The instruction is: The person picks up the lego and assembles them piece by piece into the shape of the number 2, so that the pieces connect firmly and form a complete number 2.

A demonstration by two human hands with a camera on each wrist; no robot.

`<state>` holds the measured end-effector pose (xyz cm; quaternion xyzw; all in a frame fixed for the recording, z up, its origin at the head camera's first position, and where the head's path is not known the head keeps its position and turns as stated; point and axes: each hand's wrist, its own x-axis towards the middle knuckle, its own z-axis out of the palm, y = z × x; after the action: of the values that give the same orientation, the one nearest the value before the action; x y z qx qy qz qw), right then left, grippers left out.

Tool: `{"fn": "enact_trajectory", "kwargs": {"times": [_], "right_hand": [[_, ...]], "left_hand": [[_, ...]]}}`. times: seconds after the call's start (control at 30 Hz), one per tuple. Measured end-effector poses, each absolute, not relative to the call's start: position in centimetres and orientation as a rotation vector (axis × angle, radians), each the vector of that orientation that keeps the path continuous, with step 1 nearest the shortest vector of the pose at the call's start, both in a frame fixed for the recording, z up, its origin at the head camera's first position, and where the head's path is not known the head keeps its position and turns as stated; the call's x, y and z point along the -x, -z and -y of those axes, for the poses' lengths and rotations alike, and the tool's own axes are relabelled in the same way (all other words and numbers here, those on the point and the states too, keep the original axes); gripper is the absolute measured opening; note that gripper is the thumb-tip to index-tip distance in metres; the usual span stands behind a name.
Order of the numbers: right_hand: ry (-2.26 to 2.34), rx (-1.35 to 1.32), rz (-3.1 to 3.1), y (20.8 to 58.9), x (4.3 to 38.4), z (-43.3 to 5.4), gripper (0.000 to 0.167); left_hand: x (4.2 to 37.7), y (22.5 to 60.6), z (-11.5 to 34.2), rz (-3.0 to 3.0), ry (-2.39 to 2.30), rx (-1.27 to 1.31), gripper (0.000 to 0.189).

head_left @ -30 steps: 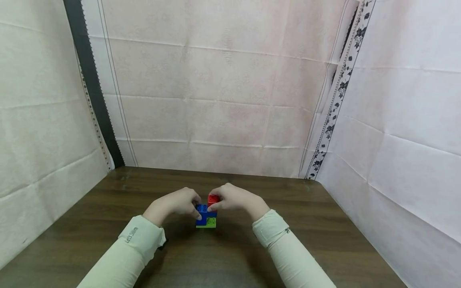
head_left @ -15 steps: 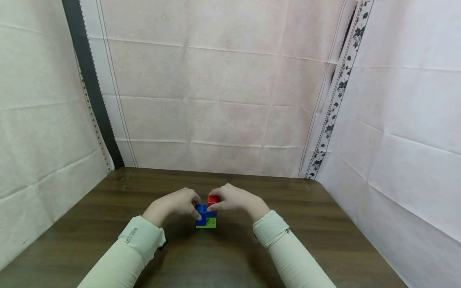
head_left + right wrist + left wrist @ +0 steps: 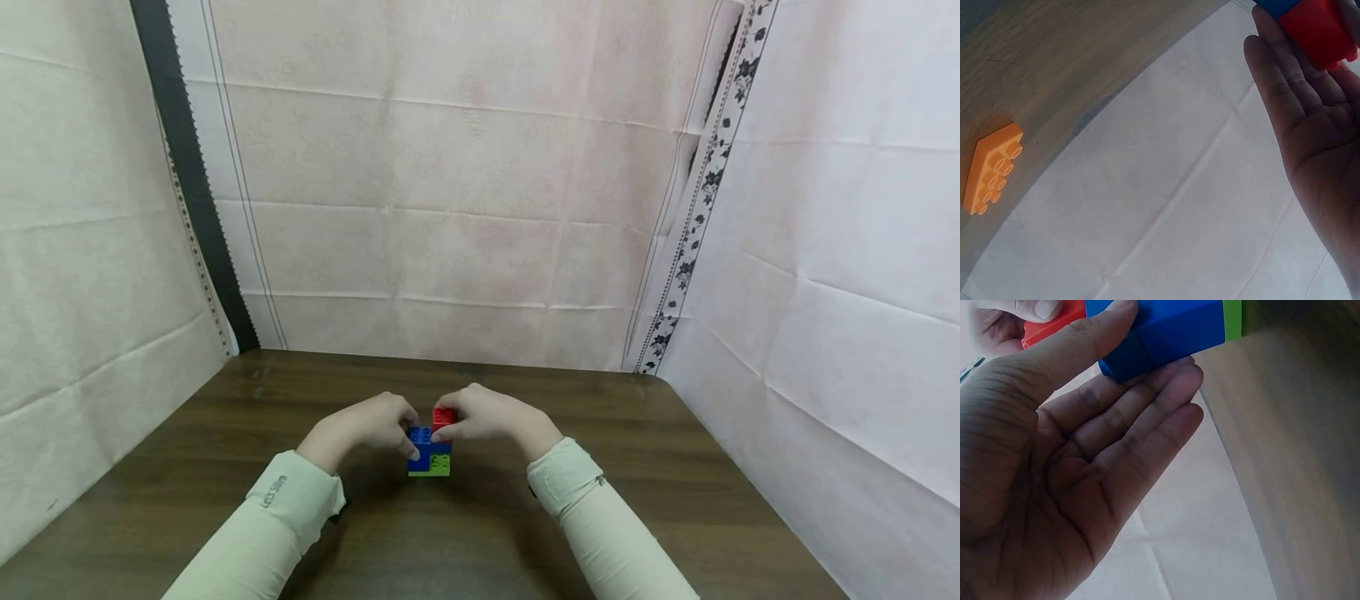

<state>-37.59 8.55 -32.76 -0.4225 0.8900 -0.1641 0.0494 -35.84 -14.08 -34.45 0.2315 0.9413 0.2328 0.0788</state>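
In the head view a small stack of studded toy bricks stands on the table. A green brick (image 3: pixel 440 465) forms its bottom, with blue bricks (image 3: pixel 423 460) above it and a red brick (image 3: pixel 443 416) on top at the right. My left hand (image 3: pixel 369 421) pinches the blue part between thumb and fingers; the left wrist view shows the thumb across the blue brick (image 3: pixel 1182 331) and fingers on its other side. From the right, my right hand (image 3: pixel 491 414) grips the red brick (image 3: pixel 1319 34), its fingers behind it in the right wrist view.
An orange studded brick (image 3: pixel 994 165) lies on the table near the cloth in the right wrist view. Dark wood tabletop (image 3: pixel 420 550) spreads around the stack. Pale cloth walls (image 3: pixel 465 208) rise at the back and both sides.
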Motion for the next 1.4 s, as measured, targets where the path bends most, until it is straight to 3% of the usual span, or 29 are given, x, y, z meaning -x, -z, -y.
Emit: {"fn": "enact_trajectory", "kwargs": {"times": [0.4,0.87,1.4], "right_hand": [[0.578,1.262,-2.681,32.2,37.6,-9.6,0.032],[0.591,1.147,-2.704,32.8,38.6,-12.4,0.052],[0.526,1.036,-2.821,34.9,41.3,-15.8,0.037]], "left_hand": [[35.7,34.3,14.0,-2.818,-0.706,-0.662,0.045],[35.9,34.7,14.1,-2.829,-0.709,-0.668,0.046],[35.7,34.5,14.1,-2.838,-0.679,-0.662,0.048]]}}
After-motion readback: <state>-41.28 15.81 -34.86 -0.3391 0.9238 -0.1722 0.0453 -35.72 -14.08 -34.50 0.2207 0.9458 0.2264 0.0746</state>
